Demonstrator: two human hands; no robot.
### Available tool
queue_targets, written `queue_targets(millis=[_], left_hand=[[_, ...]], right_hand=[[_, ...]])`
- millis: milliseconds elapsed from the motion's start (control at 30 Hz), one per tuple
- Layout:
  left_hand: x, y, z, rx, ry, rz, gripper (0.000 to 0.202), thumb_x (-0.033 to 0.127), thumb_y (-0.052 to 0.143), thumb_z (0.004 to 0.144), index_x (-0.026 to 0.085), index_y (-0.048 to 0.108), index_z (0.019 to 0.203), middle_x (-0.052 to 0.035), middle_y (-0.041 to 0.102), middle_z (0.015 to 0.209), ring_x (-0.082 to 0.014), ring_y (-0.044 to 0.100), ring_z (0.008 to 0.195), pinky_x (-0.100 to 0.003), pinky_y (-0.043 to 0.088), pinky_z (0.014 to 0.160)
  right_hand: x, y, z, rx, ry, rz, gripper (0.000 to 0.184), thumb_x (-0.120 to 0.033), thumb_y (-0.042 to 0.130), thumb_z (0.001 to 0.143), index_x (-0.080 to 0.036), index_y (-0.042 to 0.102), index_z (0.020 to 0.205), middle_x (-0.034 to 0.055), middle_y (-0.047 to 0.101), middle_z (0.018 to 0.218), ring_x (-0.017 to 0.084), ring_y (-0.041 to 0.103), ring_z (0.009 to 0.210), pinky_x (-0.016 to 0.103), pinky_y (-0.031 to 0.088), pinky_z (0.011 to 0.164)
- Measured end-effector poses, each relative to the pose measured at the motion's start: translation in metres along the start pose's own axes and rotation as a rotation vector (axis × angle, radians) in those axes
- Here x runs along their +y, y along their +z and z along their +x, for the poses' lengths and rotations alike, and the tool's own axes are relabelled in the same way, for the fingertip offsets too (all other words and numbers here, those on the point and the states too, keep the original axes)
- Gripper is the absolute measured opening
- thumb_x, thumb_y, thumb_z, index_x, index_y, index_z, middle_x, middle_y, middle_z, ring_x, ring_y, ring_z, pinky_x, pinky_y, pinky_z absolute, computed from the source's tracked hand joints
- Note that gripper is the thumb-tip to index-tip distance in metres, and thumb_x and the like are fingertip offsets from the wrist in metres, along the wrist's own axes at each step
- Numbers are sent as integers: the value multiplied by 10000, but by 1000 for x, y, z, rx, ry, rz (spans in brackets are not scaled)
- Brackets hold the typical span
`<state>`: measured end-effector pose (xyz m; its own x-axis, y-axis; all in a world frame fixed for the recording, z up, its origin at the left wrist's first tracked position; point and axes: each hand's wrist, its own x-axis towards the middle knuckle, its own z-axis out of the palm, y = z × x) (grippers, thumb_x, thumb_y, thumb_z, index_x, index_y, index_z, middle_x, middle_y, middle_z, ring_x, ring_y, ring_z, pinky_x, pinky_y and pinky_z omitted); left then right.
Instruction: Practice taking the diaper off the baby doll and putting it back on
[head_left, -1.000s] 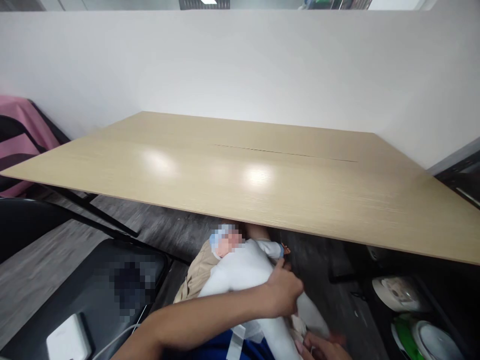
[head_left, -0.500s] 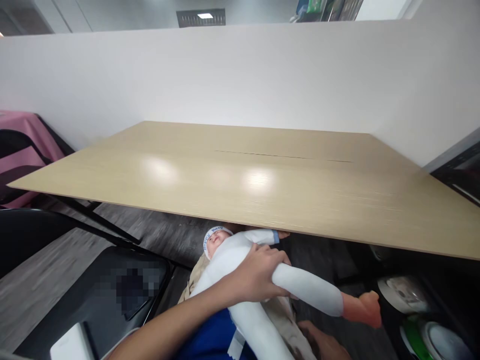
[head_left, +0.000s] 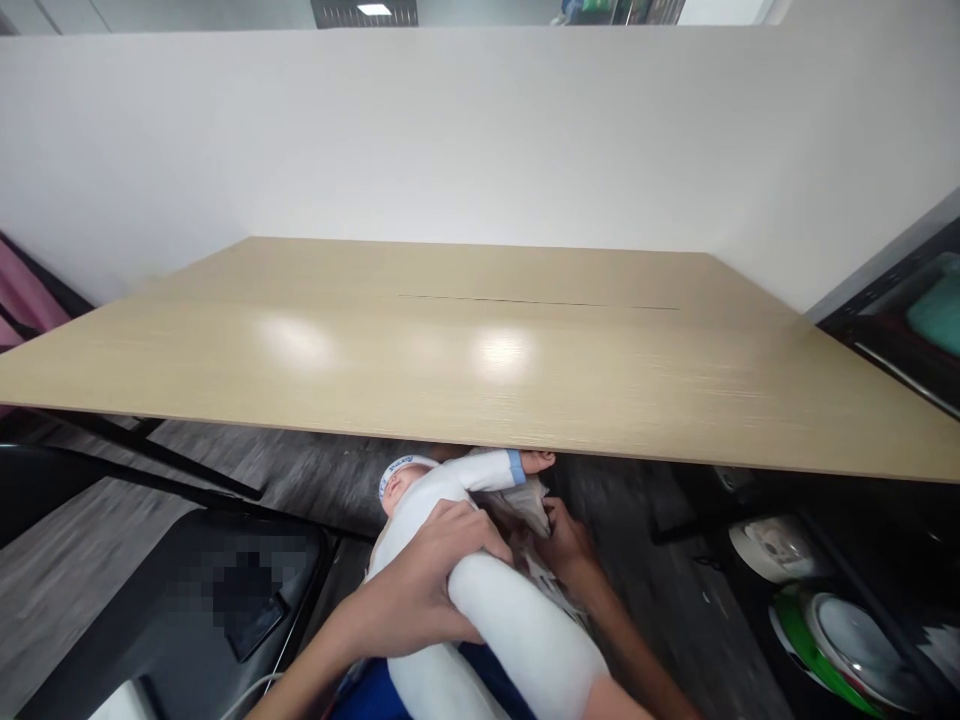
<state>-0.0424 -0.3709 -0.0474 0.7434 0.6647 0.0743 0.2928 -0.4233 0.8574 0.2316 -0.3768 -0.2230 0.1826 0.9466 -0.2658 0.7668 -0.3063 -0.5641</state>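
doll [head_left: 413,510] held at upper leg

left hand [head_left: 435,578], forearm angled in from lower left, curls partly closed round the leg; doll lies face-up below the table [head_left: 375,350] edge. right hand [head_left: 564,545], fingers bent, pinches pale crumpled material [head_left: 531,503] beside it.

Head-worn camera, single view: looking forward and down from the wearer's head, hands [head_left: 442,568] close at lower centre, counter [head_left: 420,345] across mid-frame, white wall [head_left: 480,130] farther off.
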Motion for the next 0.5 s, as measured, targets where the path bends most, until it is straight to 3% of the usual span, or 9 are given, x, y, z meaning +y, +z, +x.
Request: queue_targets(millis=[133, 200, 267, 367, 433, 500], left_hand=[[-11, 34, -7, 13, 1, 89, 287, 332, 867, 910, 298, 695, 1137, 42, 735, 1127, -213, 638, 1112, -372, 418, 1058], [-19, 57, -6, 7, 6, 160, 356, 357, 918, 858, 295, 700, 1133, 28, 739, 1125, -232, 636, 1109, -388, 411, 1042], [-26, 74, -4, -33, 11, 236, 398, 373, 940, 834, 284, 704, 1141, 9, 743, 1126, -250, 638, 1109, -402, 410, 1031], [-29, 84, 0, -98, 30, 319, 340, 393, 884, 897, 266, 701, 1154, -12, 747, 1125, -259, 640, 1114, -415, 411, 1030], [-26, 83, 0, -116, 36, 336, 328, 393, 856, 922, 260, 691, 1173, -15, 746, 1146, -256, 638, 1125, -417, 409, 1040], [-23, 81, -1, -120, 32, 343, 336, 385, 847, 932, 256, 680, 1193, -14, 741, 1176, -253, 633, 1142, -419, 407, 1053]], right_hand=[[-2, 6, 17, 4, 52, -27, 473, -482, 701, 1023, -166, 687, 1375, 127, 836, 1030, 326, 805, 988, 348, 527, 809], [2, 5, 15, 22, 37, -30, 523, -513, 678, 1017, -155, 692, 1398, 166, 834, 1145, 348, 798, 1095, 376, 550, 904], [7, 1, 13, 66, 9, -35, 588, -507, 663, 1005, -130, 683, 1455, 233, 770, 1379, 396, 724, 1322, 456, 526, 1098], [11, -3, 17, 118, -37, -34, 676, -423, 682, 962, -80, 645, 1544, 292, 603, 1631, 455, 518, 1572, 589, 339, 1319], [7, -2, 24, 103, -99, 1, 675, -375, 731, 928, -91, 663, 1537, 260, 600, 1652, 445, 464, 1614, 568, 281, 1363], [-2, 3, 33, 79, -169, 56, 594, -369, 778, 930, -154, 720, 1481, 183, 647, 1625, 411, 477, 1605, 506, 315, 1357]])
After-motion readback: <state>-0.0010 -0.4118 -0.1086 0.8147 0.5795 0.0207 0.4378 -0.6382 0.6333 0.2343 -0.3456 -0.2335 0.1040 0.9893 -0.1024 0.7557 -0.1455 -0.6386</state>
